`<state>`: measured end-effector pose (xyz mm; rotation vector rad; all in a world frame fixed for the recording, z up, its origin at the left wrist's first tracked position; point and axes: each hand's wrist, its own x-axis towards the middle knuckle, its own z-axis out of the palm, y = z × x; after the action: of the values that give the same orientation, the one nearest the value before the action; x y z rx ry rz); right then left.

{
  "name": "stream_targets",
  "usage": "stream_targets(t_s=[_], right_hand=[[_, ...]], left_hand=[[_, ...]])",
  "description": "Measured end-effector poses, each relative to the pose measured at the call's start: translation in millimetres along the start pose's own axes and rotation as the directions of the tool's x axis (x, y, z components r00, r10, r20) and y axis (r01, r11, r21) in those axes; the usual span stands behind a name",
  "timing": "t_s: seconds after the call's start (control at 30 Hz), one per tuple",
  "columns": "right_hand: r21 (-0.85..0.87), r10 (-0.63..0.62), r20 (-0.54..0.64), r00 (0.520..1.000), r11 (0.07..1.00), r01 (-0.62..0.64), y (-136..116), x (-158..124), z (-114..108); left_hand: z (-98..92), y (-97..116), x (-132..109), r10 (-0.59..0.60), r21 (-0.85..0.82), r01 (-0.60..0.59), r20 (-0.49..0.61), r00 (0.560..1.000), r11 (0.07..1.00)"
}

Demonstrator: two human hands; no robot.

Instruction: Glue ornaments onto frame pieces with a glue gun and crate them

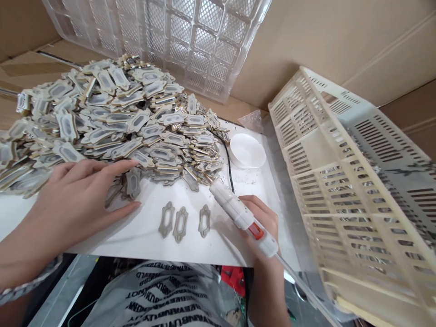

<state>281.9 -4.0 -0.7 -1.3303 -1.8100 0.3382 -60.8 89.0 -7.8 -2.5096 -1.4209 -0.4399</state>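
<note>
My left hand (80, 195) lies at the front edge of a big heap of small metal frame pieces (139, 120). Its thumb and forefinger are spread on either side of a frame piece (133, 182), without a visible grip on it. In my right hand (260, 218) is a white hot glue gun (235, 211) with an orange window, its nozzle pointing at the heap's near right edge. A clear glue stick (303, 286) sticks out of its back. Between my hands, three single frames lie flat on the white sheet: a left one (166, 220), a middle one (180, 224) and a right one (204, 220).
A shallow white dish (247, 151) stands right of the heap, with a black cord (227, 156) beside it. Along the right side is a cream slotted plastic basket (320, 172) holding metal pieces. Behind the heap leans a clear compartmented plastic tray (190, 38) against cardboard (316, 36).
</note>
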Motion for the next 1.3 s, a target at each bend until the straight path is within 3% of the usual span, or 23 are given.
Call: stream_targets(t_s=[0.13,0.23,0.3,0.5,0.63,0.97,1.3], right_hand=[[0.0,0.005,0.001,1.0,1.0,-0.005,0,0,0],[-0.004,0.01,0.008,1.0,1.0,-0.01,1,-1,1],[-0.006,0.012,0.011,1.0,1.0,-0.012,2,-3,1],[0.024,0.015,0.017,1.0,1.0,-0.016,1,-6,0],[0.073,0.03,0.032,0.999,0.997,-0.033,-1,-6,-1],[0.106,0.044,0.074,0.996,0.993,-0.051,-8,-2,-1],[0.084,0.0,0.099,0.995,0.996,-0.008,-8,0,0]], left_hand=[[-3.1,19,-10,-0.03,-0.242,0.02,-0.038,0.999,0.97],[-2.4,35,-16,0.096,-0.448,-0.068,0.04,0.995,0.891],[0.5,43,-16,0.15,-0.494,-0.109,0.043,0.988,0.863],[14.0,52,-14,0.145,-0.528,-0.087,0.069,0.987,0.845],[13.4,55,-8,0.146,-0.525,-0.066,0.114,0.983,0.848],[-12.6,65,39,0.122,-0.398,-0.199,-0.212,0.97,0.896],[-21.8,74,47,0.144,-0.378,-0.227,-0.237,0.961,0.898]])
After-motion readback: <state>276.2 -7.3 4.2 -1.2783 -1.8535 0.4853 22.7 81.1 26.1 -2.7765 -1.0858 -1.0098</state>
